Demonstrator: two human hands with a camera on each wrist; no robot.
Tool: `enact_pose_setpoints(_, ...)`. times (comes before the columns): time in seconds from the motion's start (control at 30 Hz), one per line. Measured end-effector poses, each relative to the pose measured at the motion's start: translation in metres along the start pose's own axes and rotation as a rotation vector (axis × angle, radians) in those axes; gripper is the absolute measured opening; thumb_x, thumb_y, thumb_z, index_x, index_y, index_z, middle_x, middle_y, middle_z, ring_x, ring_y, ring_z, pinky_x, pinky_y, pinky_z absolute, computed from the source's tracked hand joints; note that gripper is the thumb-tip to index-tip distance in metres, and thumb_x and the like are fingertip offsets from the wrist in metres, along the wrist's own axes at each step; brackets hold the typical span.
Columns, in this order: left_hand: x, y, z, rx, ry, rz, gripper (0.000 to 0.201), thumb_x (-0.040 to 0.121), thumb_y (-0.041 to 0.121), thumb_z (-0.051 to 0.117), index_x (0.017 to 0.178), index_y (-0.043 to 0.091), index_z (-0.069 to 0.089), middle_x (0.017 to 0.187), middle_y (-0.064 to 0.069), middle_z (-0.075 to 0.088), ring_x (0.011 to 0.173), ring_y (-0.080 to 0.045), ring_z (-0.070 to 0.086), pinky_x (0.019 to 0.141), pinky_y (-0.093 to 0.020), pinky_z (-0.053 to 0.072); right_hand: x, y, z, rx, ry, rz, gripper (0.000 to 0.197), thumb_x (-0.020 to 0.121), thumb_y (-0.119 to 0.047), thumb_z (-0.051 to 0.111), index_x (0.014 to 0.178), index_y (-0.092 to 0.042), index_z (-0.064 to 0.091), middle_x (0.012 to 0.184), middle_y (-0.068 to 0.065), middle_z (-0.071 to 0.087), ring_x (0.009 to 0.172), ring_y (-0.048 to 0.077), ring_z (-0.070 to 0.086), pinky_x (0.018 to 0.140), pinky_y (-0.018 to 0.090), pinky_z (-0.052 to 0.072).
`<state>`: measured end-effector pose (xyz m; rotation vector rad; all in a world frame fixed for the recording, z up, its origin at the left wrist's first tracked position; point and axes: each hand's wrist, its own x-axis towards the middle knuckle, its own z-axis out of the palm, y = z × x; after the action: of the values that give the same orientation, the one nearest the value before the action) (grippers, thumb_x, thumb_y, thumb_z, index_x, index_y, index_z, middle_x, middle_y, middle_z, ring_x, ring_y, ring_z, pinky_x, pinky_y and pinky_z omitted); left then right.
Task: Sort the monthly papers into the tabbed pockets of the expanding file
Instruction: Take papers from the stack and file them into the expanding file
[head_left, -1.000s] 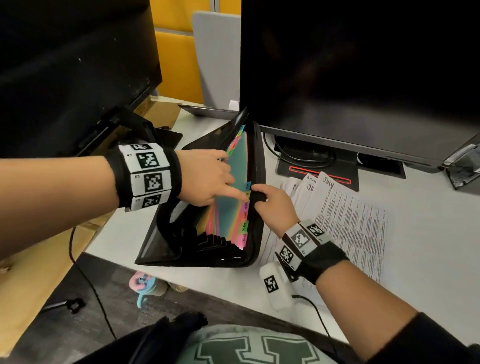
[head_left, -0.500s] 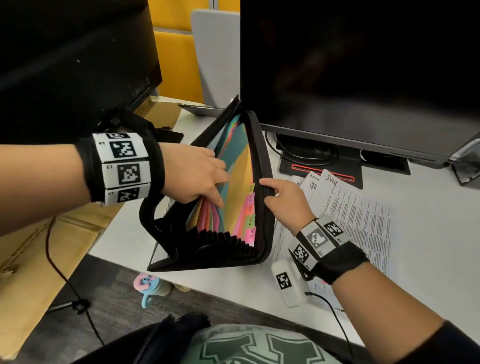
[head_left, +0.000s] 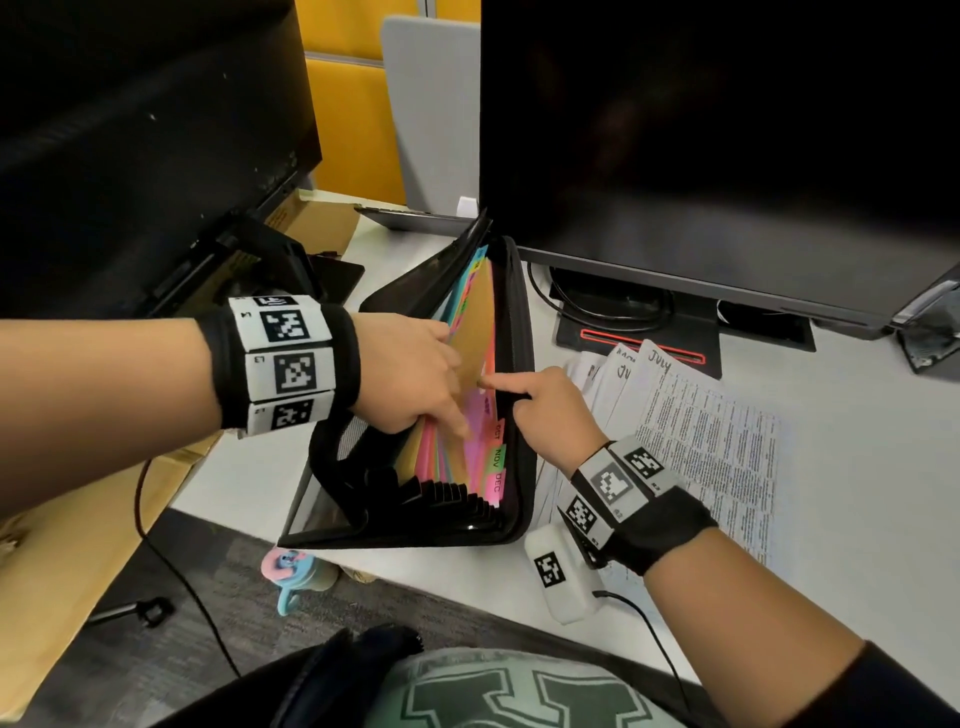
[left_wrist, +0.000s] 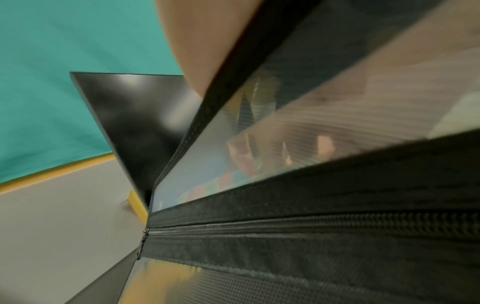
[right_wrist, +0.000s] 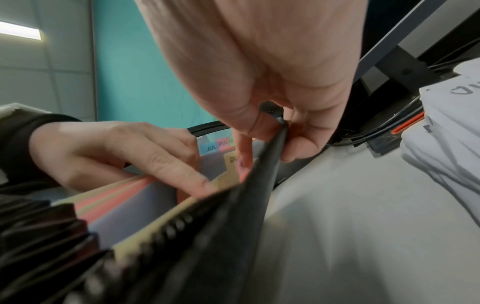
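Standing open-side-up – expanding file (head_left: 514, 332) – long axis front-to-back

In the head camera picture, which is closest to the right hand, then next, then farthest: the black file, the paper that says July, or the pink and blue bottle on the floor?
1. Black file: the right hand grips its edge.
2. July paper: beside it, right.
3. Bottle: floor, far left.

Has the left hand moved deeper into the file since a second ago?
Yes. The left hand has flipped past more dividers in the expanding file: earlier a teal divider faced the right cover, now a tan one does, nearer the NOV tab.
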<state>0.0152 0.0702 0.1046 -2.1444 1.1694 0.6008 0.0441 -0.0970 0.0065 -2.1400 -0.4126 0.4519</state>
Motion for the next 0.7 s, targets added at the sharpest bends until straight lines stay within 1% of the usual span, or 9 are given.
enact_pose_setpoints(0.1,-0.007,-0.004,0.007,-0.076,0.077,-0.009,0.050,0.091,0.023,0.038,0.138,0.041,0.038,0.118,0.014,0.058,0.113,-0.012,0.042,0.094,-0.029,0.022,0.003,0.008,0.003,-0.037,0.021,0.002,0.052,0.084,0.005,0.038,0.114,-0.027,0.065,0.114,0.014,0.058,0.058,0.007,0.039,0.045,0.008,0.032)
enact_pose_setpoints(0.2,-0.016,-0.011,0.019,-0.238,0.303,0.002,0.040,0.080,0.022,0.046,0.114,0.035,0.063,0.105,0.011,0.064,0.105,-0.013,0.055,0.090,-0.029,0.028,0.003,0.011,0.002,-0.071,0.039,0.049,0.035,0.087,0.000,0.044,0.105,-0.019,0.068,0.115,0.014,0.056,0.058,0.008,0.044,0.044,0.006,0.034)
enact_pose_setpoints(0.3,-0.014,-0.014,0.027,-0.253,0.361,-0.026,0.025,0.082,0.019,0.054,0.102,0.027,0.066,0.116,0.004,0.056,0.092,-0.017,0.059,0.089,-0.030,0.035,0.006,0.011,0.002,-0.101,0.045,0.069,0.031,0.090,-0.004,0.043,0.100,-0.015,0.070,0.107,0.009,0.051,0.051,0.009,0.043,0.042,0.007,0.034)
enact_pose_setpoints(0.37,-0.010,-0.014,0.031,-0.211,0.368,-0.027,0.018,0.084,0.018,0.058,0.099,0.026,0.064,0.117,0.007,0.056,0.092,-0.015,0.059,0.086,-0.026,0.030,0.008,0.008,0.004,-0.084,0.038,0.065,0.029,0.089,-0.010,0.044,0.092,-0.016,0.072,0.098,0.008,0.054,0.052,0.011,0.045,0.044,0.009,0.032)
enact_pose_setpoints(0.4,-0.009,-0.012,0.031,-0.201,0.400,-0.017,0.018,0.080,0.016,0.063,0.095,0.026,0.063,0.107,0.009,0.060,0.091,-0.014,0.060,0.082,-0.025,0.027,0.009,0.006,0.006,-0.089,0.036,0.062,0.025,0.088,-0.015,0.047,0.086,-0.019,0.072,0.098,0.009,0.057,0.059,0.014,0.050,0.052,0.012,0.037)
enact_pose_setpoints(0.47,-0.007,-0.011,0.037,-0.168,0.474,-0.006,0.025,0.068,0.014,0.073,0.086,0.028,0.061,0.084,0.011,0.064,0.082,-0.013,0.062,0.075,-0.025,0.025,0.008,-0.001,0.008,-0.150,0.054,0.075,0.012,0.082,-0.030,0.058,0.081,-0.027,0.070,0.104,0.008,0.054,0.087,0.021,0.053,0.074,0.026,0.045)
enact_pose_setpoints(0.53,-0.005,-0.009,0.046,-0.155,0.531,-0.010,0.029,0.066,0.015,0.076,0.087,0.027,0.059,0.077,0.011,0.062,0.078,-0.013,0.062,0.074,-0.026,0.027,0.002,-0.009,0.009,-0.276,0.052,0.093,0.016,0.078,-0.043,0.066,0.087,-0.029,0.069,0.108,0.002,0.040,0.109,0.024,0.038,0.092,0.033,0.038)
enact_pose_setpoints(0.63,-0.006,-0.004,0.048,-0.163,0.563,-0.032,0.027,0.076,0.014,0.064,0.098,0.026,0.054,0.079,0.009,0.061,0.079,-0.016,0.061,0.075,-0.027,0.029,-0.007,-0.023,0.015,-0.370,0.015,0.119,0.034,0.076,-0.058,0.062,0.088,-0.027,0.069,0.137,0.010,0.032,0.132,0.032,0.021,0.107,0.043,0.027)
enact_pose_setpoints(0.7,-0.007,-0.003,0.049,-0.152,0.584,-0.047,0.028,0.082,0.016,0.045,0.105,0.026,0.057,0.081,0.008,0.062,0.081,-0.016,0.061,0.075,-0.027,0.030,-0.008,-0.025,0.021,-0.374,0.014,0.181,0.040,0.077,-0.056,0.062,0.091,-0.019,0.069,0.149,0.013,0.019,0.137,0.034,0.015,0.109,0.049,0.025)
